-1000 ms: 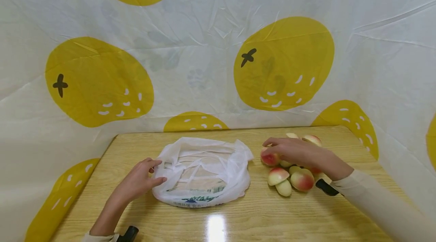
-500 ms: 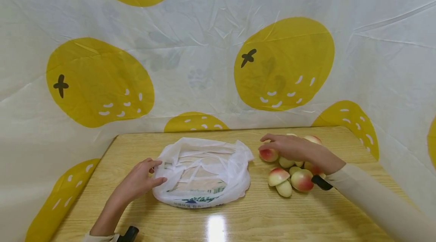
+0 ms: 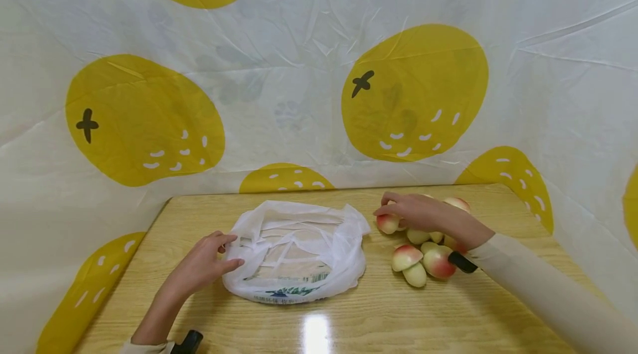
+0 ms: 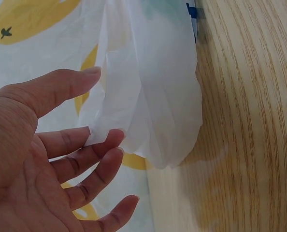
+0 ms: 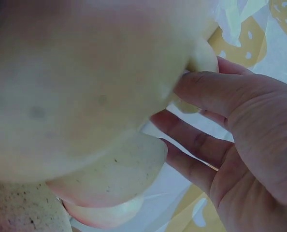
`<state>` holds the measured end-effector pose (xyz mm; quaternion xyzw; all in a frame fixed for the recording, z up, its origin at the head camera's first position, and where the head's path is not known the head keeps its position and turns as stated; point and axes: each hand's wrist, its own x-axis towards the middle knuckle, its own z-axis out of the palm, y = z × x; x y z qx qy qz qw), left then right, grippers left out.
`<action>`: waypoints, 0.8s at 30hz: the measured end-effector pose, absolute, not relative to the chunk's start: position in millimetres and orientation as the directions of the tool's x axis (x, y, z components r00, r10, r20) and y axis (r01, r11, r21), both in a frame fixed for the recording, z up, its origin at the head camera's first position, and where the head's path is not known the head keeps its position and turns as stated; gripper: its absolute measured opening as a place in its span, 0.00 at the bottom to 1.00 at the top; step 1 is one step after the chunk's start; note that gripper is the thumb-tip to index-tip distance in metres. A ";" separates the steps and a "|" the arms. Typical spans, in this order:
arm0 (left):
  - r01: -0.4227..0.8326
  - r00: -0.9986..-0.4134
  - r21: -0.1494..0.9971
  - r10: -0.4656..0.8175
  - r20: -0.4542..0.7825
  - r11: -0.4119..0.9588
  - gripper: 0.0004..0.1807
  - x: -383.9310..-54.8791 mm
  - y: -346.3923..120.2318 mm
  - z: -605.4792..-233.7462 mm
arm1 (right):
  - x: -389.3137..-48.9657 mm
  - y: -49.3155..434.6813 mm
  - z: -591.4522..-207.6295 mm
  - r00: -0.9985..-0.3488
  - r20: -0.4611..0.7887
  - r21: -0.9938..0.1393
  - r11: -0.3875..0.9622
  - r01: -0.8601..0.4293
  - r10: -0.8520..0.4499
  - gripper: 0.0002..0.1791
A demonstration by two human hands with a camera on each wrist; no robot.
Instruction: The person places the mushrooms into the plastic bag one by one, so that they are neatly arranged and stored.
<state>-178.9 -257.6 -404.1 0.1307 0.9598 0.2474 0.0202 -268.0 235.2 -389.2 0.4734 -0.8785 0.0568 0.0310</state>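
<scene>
A crumpled white plastic bag (image 3: 294, 290) with green print lies on the table, its mouth spread. My left hand (image 3: 204, 262) is at the bag's left side, thumb and fingers apart. In the left wrist view, the fingertips (image 4: 115, 135) overlap the bag's edge (image 4: 158, 111). My right hand (image 3: 418, 213) grips a toy mushroom (image 3: 386, 224) with a red-and-cream cap, at the left of a mushroom cluster. In the right wrist view, the thumb and fingers reach round the held mushroom (image 5: 204, 58), and other mushrooms (image 5: 109, 179) fill the left side.
Several more toy mushrooms lie under and around the right forearm, among them one in front (image 3: 413, 273) and one at the back (image 3: 456, 204). The wooden table (image 3: 259, 332) ends at a white hanging cloth (image 3: 299, 121) printed with yellow fruit.
My right hand has shifted a little to the left and away from me, and the mushroom in its fingers has moved with it. The left hand and the bag have stayed in place.
</scene>
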 end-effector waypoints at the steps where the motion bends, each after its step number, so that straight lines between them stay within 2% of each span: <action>1: 0.243 -0.965 0.479 0.262 0.029 0.843 0.33 -179.2 -257.9 -404.2 | -268.9 234.6 -389.9 -0.553 0.106 -0.075 0.548 -0.833 -0.826 0.26; 4: 0.245 -0.964 0.477 0.264 0.028 0.844 0.33 -179.9 -257.9 -404.3 | -270.5 233.0 -391.6 -0.554 0.104 -0.081 0.548 -0.832 -0.826 0.30; 6: 0.247 -0.964 0.475 0.266 0.028 0.845 0.33 -180.6 -257.7 -404.7 | -271.8 232.3 -392.9 -0.532 0.114 -0.072 0.528 -0.846 -0.839 0.32; 11: 0.253 -0.961 0.473 0.274 0.026 0.844 0.33 -181.8 -256.3 -404.4 | -274.3 234.0 -393.3 -0.541 0.086 -0.089 0.535 -0.840 -0.836 0.33; 14: 0.250 -0.962 0.474 0.273 0.020 0.845 0.33 -181.6 -255.6 -403.5 | -274.4 236.5 -391.4 -0.558 0.059 -0.119 0.550 -0.827 -0.827 0.33; 20: 0.243 -0.963 0.473 0.268 0.014 0.847 0.33 -180.7 -255.9 -402.8 | -274.8 242.9 -387.7 -0.558 0.099 -0.197 0.533 -0.823 -0.824 0.32; 24: 0.244 -0.964 0.477 0.265 0.023 0.845 0.32 -180.7 -256.8 -403.3 | -273.7 244.6 -383.8 -0.590 0.110 -0.264 0.549 -0.793 -0.800 0.31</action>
